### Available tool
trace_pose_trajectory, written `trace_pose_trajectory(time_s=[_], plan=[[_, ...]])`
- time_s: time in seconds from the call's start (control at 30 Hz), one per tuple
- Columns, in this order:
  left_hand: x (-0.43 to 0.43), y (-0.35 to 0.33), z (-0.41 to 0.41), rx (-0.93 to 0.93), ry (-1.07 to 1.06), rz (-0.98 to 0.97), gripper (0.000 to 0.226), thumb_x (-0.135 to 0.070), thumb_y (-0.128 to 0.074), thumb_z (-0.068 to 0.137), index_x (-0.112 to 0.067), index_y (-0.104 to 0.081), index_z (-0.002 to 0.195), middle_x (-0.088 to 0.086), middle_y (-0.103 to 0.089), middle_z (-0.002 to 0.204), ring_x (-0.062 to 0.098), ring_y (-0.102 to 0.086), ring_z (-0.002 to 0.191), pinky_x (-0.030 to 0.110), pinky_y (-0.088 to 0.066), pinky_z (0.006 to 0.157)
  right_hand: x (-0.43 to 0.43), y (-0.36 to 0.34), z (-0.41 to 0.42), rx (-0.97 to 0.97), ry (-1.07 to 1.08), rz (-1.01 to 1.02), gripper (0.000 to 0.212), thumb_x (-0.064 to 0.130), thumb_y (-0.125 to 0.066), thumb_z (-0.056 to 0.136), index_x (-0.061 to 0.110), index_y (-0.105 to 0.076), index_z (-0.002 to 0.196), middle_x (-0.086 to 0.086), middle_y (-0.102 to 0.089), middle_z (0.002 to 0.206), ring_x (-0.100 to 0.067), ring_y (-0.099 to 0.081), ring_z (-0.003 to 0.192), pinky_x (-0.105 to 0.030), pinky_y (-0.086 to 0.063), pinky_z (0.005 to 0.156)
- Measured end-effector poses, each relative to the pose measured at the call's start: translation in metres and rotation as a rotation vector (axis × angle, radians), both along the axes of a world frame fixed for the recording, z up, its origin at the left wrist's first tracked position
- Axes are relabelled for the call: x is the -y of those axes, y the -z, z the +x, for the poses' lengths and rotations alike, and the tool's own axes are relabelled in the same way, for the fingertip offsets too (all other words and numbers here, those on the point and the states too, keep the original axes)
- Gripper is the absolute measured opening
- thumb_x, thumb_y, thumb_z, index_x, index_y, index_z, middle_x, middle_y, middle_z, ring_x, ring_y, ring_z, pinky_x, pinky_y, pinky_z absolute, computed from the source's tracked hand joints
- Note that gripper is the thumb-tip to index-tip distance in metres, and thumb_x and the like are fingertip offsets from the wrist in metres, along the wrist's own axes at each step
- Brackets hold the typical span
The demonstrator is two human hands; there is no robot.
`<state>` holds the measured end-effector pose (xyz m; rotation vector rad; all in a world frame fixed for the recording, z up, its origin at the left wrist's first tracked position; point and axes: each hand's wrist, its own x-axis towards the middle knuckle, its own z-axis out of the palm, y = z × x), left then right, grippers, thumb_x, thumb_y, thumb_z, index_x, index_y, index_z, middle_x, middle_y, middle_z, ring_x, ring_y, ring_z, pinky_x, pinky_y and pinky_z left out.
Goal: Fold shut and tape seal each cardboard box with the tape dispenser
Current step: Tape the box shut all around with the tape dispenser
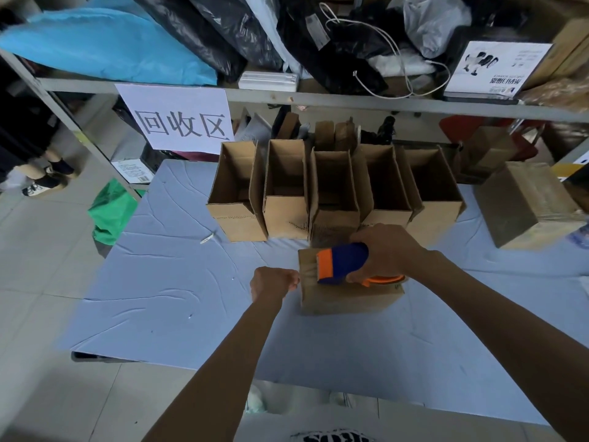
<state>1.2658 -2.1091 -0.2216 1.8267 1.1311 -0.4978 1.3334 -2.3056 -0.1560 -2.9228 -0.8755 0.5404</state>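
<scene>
A small closed cardboard box [341,298] lies on the blue-grey table cloth [178,282] in front of me. My right hand [389,253] grips a blue and orange tape dispenser [342,263] pressed on the box's top near its left end. My left hand [274,282] is curled at the box's left edge, pinching the clear tape end there. Behind stands a row of several open cardboard boxes [283,189] with their flaps up.
A closed taped box [526,205] sits at the right. A metal shelf rail [318,98] with a paper sign [181,119] runs across behind the boxes, with bags stacked above. A green bag [108,212] lies on the floor left, where a person's feet [44,183] stand.
</scene>
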Motion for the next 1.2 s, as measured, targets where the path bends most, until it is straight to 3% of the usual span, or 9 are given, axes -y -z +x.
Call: trace_pose_trajectory(time_s=[0.27,0.37,0.5,0.6,0.7,0.8,0.9,1.07,1.2], plan=[[0.002,0.011,-0.009,0.200,-0.017,-0.047,0.016,-0.020,-0.071,0.082,-0.011,-0.070,0.068,-0.004,-0.056,0.059,0.015,-0.058,0.067,0.022,-0.043,0.055,-0.001,0.000,0.000,0.000,-0.006,0.017,0.063,0.067,-0.067,0.069,0.029,-0.051,0.118,0.006,-0.061,0.113,-0.013,-0.054,0.100,-0.024,-0.039,0.083],[0.002,0.013,-0.013,0.258,0.029,-0.070,0.012,-0.017,-0.068,0.086,-0.010,-0.075,0.093,0.004,-0.070,0.090,0.023,-0.063,0.088,0.033,-0.052,0.081,-0.002,-0.002,0.000,0.005,-0.010,0.005,0.065,0.067,-0.067,0.070,0.028,-0.051,0.120,0.005,-0.061,0.114,-0.013,-0.054,0.101,-0.023,-0.037,0.082],[0.000,0.013,-0.016,0.279,0.061,-0.084,0.030,-0.019,-0.068,0.087,-0.010,-0.068,0.116,0.007,-0.066,0.119,0.018,-0.059,0.096,0.024,-0.043,0.081,-0.002,-0.002,-0.001,0.004,-0.011,-0.012,0.067,0.069,-0.067,0.068,0.029,-0.050,0.120,0.005,-0.060,0.115,-0.013,-0.053,0.100,-0.023,-0.036,0.080],[-0.002,0.016,-0.012,0.227,0.019,-0.146,0.027,-0.021,-0.072,0.084,-0.008,-0.069,0.107,0.004,-0.065,0.108,0.023,-0.059,0.102,0.027,-0.041,0.082,-0.002,-0.003,-0.002,-0.013,0.004,-0.008,0.068,0.068,-0.067,0.069,0.029,-0.049,0.122,0.005,-0.059,0.117,-0.014,-0.053,0.103,-0.023,-0.036,0.080],[-0.005,0.015,-0.013,0.185,-0.077,-0.261,0.021,-0.015,-0.076,0.079,-0.008,-0.057,0.085,-0.001,-0.051,0.084,0.015,-0.052,0.077,0.027,-0.041,0.076,-0.003,-0.003,-0.001,-0.018,0.006,-0.009,0.069,0.068,-0.067,0.070,0.028,-0.049,0.123,0.005,-0.059,0.118,-0.014,-0.052,0.103,-0.023,-0.035,0.080],[-0.006,0.018,-0.012,0.168,-0.154,-0.286,0.046,-0.017,-0.076,0.079,-0.005,-0.056,0.119,0.006,-0.057,0.113,0.022,-0.058,0.103,0.029,-0.046,0.090,-0.003,-0.002,-0.001,-0.020,0.007,-0.004,0.067,0.068,-0.066,0.069,0.029,-0.050,0.120,0.005,-0.059,0.116,-0.011,-0.049,0.096,-0.023,-0.035,0.079],[-0.005,0.016,-0.015,0.131,-0.177,-0.284,0.023,-0.023,-0.071,0.085,-0.008,-0.054,0.087,0.003,-0.055,0.088,0.016,-0.055,0.084,0.022,-0.043,0.076,-0.002,-0.001,-0.001,-0.019,0.008,0.001,0.066,0.069,-0.066,0.069,0.029,-0.050,0.119,0.006,-0.060,0.114,-0.012,-0.051,0.097,-0.023,-0.036,0.080],[-0.009,0.018,-0.019,0.115,-0.354,-0.510,0.022,0.011,-0.049,0.090,-0.003,-0.051,0.072,0.005,-0.063,0.114,0.018,-0.057,0.107,0.030,-0.047,0.092,-0.002,0.000,-0.001,-0.006,0.001,-0.008,0.066,0.069,-0.066,0.069,0.029,-0.050,0.119,0.005,-0.060,0.114,-0.014,-0.053,0.100,-0.024,-0.038,0.082],[-0.022,0.025,-0.021,0.192,-0.408,-0.519,0.023,0.013,-0.050,0.088,-0.002,-0.050,0.070,0.013,-0.053,0.085,0.017,-0.052,0.078,0.030,-0.048,0.074,-0.002,-0.001,-0.002,-0.006,0.004,-0.013,0.067,0.069,-0.066,0.069,0.029,-0.050,0.120,0.005,-0.059,0.114,-0.014,-0.052,0.100,-0.025,-0.037,0.082]])
